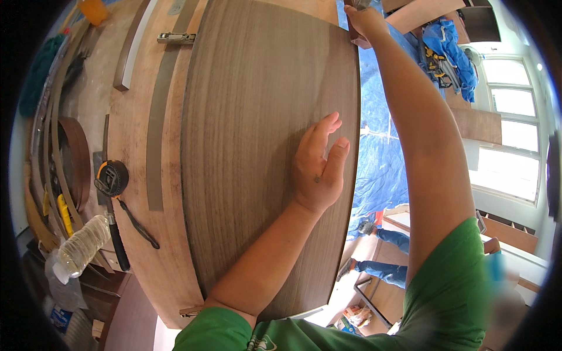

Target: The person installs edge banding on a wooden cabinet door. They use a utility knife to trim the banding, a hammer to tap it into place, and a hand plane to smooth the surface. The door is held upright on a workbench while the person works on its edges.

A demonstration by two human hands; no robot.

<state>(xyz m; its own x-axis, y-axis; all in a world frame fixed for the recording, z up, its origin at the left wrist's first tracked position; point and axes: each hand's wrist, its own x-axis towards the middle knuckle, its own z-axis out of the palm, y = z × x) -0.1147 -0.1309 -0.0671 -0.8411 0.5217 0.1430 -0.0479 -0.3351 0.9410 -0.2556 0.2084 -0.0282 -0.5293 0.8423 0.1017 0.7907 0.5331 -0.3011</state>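
Note:
A large wood-grain panel lies on a plywood board. My left hand rests on its side over the panel's middle right, fingers loosely curved and thumb apart, holding nothing. At the panel's far right corner, my right hand is closed round a small brown and metallic object, too hidden to make out. A metal hinge sits by the panel's upper left edge, near a grey strip and a short edged piece of board.
A tape measure, plastic bottle and banding rolls lie left. An orange drink stands top left. Right are blue sheeting, tools on a blue cloth, boards and windows. Another person's jeans-clad legs show lower right.

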